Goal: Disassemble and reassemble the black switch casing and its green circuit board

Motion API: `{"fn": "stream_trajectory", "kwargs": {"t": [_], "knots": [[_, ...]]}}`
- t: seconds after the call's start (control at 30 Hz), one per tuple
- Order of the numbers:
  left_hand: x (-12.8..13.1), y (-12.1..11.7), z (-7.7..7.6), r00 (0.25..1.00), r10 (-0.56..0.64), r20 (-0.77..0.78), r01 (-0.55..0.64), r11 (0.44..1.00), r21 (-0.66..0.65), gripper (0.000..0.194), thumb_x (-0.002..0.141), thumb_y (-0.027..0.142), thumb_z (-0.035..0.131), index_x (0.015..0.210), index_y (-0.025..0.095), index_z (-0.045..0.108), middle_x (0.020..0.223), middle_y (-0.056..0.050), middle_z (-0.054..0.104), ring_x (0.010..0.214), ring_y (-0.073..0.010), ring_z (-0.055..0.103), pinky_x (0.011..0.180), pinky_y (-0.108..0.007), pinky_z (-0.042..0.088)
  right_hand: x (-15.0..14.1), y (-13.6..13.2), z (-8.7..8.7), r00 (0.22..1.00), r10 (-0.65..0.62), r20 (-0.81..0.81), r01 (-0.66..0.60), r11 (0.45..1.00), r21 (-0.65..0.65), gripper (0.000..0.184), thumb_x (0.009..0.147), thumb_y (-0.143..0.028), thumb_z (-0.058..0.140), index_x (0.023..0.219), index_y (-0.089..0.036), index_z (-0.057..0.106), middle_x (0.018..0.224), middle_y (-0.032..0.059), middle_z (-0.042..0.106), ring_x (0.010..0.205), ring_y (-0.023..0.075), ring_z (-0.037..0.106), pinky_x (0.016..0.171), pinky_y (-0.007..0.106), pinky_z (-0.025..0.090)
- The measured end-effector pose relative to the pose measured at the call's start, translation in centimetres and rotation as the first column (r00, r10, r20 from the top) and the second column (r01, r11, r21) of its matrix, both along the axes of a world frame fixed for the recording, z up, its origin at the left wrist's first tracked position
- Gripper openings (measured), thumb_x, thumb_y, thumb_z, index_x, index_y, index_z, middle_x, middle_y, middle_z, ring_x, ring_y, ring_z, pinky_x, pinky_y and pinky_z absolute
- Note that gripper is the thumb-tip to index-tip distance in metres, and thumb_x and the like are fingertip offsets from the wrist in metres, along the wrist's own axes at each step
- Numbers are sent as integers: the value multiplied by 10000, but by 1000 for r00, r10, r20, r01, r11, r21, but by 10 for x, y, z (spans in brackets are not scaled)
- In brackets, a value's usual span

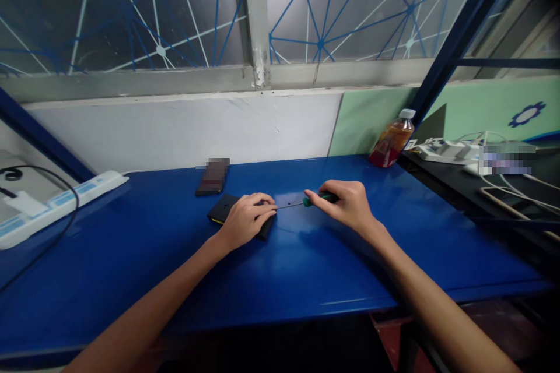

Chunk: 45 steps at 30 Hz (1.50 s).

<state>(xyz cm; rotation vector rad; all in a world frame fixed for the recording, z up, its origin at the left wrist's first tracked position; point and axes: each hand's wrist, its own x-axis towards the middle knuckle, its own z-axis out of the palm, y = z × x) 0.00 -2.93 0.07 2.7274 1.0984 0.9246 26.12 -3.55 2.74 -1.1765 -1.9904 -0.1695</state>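
Observation:
A flat black rectangular device (224, 207) with a yellow strip along one edge lies on the blue table. My left hand (248, 213) is closed over it from above, hiding its middle. In my right hand (347, 201) is a screwdriver (307, 202) with a green and black handle. Its thin metal shaft points left and meets the fingertips of my left hand at the device's right side; what the tip touches is hidden. A tiny dark speck (289, 204) sits on the table just behind the shaft.
Behind the device lies a dark phone (213, 176). A white power strip (94, 187) with a black cable runs along the left. At the back right corner stands a drink bottle (394, 139). Chargers and white cables (455, 151) crowd the black table on the right.

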Motion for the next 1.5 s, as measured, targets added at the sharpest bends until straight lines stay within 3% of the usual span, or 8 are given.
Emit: {"fn": "stream_trajectory", "kwargs": {"t": [0.4, 0.57, 0.7, 0.9, 1.3, 1.5], "knots": [[0, 0, 1, 998, -42, -43, 42, 999, -2, 256, 968, 224, 442, 1019, 206, 692, 1096, -73, 674, 974, -205, 622, 850, -363, 450, -2, -4, 1, 1000, 1, -11, -1, 1000, 21, 428, 856, -488, 566, 580, -164, 612, 507, 24, 568, 462, 100, 456, 501, 252, 308], [1, -2, 2, 998, -18, -59, 18, 1000, 14, 265, 964, 281, 462, 1105, 214, 676, 1106, -84, 662, 985, -218, 615, 850, -371, 451, 2, 1, 1, 996, -68, -61, 66, 997, -37, 457, 856, -468, 543, 527, -159, 613, 454, 22, 528, 441, 101, 428, 492, 250, 288], [-1, -1, 0, 999, -11, -45, 12, 1000, 24, 324, 961, 187, 402, 1172, 225, 645, 1091, -87, 657, 965, -214, 606, 813, -365, 459, 6, 5, 1, 989, -130, -74, 123, 989, -86, 456, 835, -461, 536, 507, -158, 631, 428, 20, 508, 422, 101, 393, 482, 253, 272], [-3, 1, -4, 997, 23, -75, -21, 1000, 22, 333, 924, 114, 402, 1084, 215, 675, 1026, -81, 641, 929, -218, 582, 804, -368, 455, 5, 6, -1, 990, -138, -36, 131, 980, -151, 442, 821, -451, 537, 513, -155, 648, 425, 21, 507, 426, 102, 391, 492, 256, 267], [1, 1, -3, 994, 53, -99, -48, 998, 44, 301, 955, 145, 399, 1088, 193, 665, 981, -84, 633, 897, -213, 566, 785, -362, 437, -3, 5, -3, 982, -170, -82, 149, 964, -220, 445, 811, -462, 548, 506, -153, 648, 393, 14, 474, 421, 97, 317, 473, 258, 238], [2, 0, -3, 984, 141, -109, -134, 989, 67, 303, 965, 157, 382, 1086, 178, 659, 964, -82, 629, 897, -209, 563, 790, -355, 438, -6, 5, -5, 986, -143, -84, 114, 954, -278, 523, 871, -510, 497, 517, -151, 635, 408, 0, 454, 437, 95, 351, 506, 259, 252]]}}
